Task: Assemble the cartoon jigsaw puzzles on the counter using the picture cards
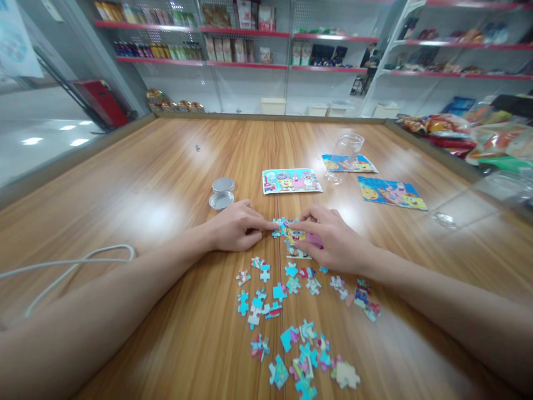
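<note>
A partly joined jigsaw puzzle (pixel 296 235) with a yellow cartoon face lies flat between my hands. My left hand (pixel 239 229) reaches in from the left, its index finger stretched onto the blue pieces (pixel 277 227) at the upper left edge. Its other fingers are loosely bent, with nothing visible in them. Over the right part of the puzzle rests my right hand (pixel 336 239), index finger and thumb apart and touching the pieces; its palm hides that side. Several loose jigsaw pieces (pixel 293 285) are scattered nearer me, some overlapping in a pile (pixel 308 355).
Beyond the puzzle lies a cartoon picture card (pixel 292 181). Two round metal lids (pixel 222 199) sit to its left. At right are blue picture sheets (pixel 392 193), a clear jar (pixel 348 149) and another clear container (pixel 483 200). A pale cable (pixel 95 260) crosses the left side.
</note>
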{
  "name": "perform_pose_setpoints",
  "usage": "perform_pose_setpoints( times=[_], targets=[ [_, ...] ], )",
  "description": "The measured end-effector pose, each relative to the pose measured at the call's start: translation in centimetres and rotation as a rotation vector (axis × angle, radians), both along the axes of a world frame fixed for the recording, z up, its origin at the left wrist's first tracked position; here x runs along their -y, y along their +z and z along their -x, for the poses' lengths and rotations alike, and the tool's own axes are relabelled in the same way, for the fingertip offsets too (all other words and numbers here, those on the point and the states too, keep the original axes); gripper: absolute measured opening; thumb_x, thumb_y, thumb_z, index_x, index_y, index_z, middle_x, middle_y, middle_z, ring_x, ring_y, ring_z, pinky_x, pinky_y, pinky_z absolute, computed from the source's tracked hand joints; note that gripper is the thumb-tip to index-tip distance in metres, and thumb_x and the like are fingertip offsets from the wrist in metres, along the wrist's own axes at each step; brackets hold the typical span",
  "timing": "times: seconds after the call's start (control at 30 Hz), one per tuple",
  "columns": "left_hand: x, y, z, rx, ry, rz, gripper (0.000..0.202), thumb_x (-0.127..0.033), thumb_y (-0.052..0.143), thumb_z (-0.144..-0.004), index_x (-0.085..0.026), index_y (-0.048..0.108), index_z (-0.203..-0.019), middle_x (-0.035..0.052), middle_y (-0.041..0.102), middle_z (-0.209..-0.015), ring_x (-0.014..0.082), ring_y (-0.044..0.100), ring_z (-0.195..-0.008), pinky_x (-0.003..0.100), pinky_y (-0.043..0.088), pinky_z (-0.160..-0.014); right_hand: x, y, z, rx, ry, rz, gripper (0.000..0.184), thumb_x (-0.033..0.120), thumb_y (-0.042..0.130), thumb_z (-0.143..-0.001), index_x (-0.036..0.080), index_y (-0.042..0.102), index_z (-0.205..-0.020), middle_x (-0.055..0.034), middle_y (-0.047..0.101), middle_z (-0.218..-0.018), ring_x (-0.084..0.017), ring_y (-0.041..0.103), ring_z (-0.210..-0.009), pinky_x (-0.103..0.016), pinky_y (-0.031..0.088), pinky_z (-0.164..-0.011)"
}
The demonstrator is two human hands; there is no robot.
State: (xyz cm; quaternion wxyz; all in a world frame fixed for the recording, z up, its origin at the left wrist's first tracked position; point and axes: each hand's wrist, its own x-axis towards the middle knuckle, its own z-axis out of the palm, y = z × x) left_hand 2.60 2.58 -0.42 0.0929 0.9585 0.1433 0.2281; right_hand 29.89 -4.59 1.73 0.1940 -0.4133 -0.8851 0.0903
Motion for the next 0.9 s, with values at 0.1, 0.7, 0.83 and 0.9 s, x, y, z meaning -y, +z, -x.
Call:
perform_pose_setpoints(
  times=[0.1, 0.7, 0.83, 0.9],
  targets=[
    [0.1, 0.0, 0.0, 0.005, -0.035, -0.006, 0.042, -0.010, 0.052, -0.083, -0.022, 0.073, -0.117, -0.0005, 0.076, -0.074, 0.0108, 0.062, -0.057, 0.033, 0.039, -0.070, 0.5, 0.0, 0.2, 0.011, 0.027, -0.013, 0.031, 0.034, 0.064, -0.092, 0.019, 0.072, -0.118, -0.0114, 0.062, -0.107, -0.025, 0.056, -0.102, -0.039, 0.037, -0.090],
    [0.3, -0.2, -0.4, 0.026, 0.007, -0.065, 0.054, -0.008, 0.051, -0.078, -0.021, 0.068, -0.127, -0.0043, 0.061, -0.055, 0.0121, 0.052, -0.051, 0.032, 0.038, -0.069, 4.0, 0.4, 4.7, 0.056, 0.419, -0.086, 0.026, 0.038, 0.057, -0.099, 0.027, 0.073, -0.116, -0.0053, 0.062, -0.092, -0.019, 0.051, -0.084, -0.037, 0.034, -0.080],
    [0.4, -0.2, -0.5, 0.040, 0.031, -0.081, 0.053, -0.009, 0.051, -0.078, -0.022, 0.069, -0.126, -0.0049, 0.059, -0.053, 0.0115, 0.048, -0.049, 0.031, 0.038, -0.068, 3.8, 0.5, 4.8, -0.005, 0.411, -0.035, 0.028, 0.039, 0.061, -0.097, 0.021, 0.074, -0.114, -0.0066, 0.064, -0.093, -0.020, 0.054, -0.086, -0.036, 0.038, -0.081],
    [0.4, -0.1, -0.6, 0.056, 0.085, -0.095, 0.053, -0.011, 0.051, -0.078, -0.022, 0.069, -0.126, -0.0048, 0.059, -0.052, 0.0122, 0.048, -0.050, 0.030, 0.038, -0.067, 3.4, 0.5, 4.6, -0.090, 0.330, -0.013, 0.025, 0.031, 0.060, -0.098, 0.017, 0.073, -0.114, -0.0077, 0.065, -0.095, -0.020, 0.056, -0.089, -0.036, 0.040, -0.083]
  ],
)
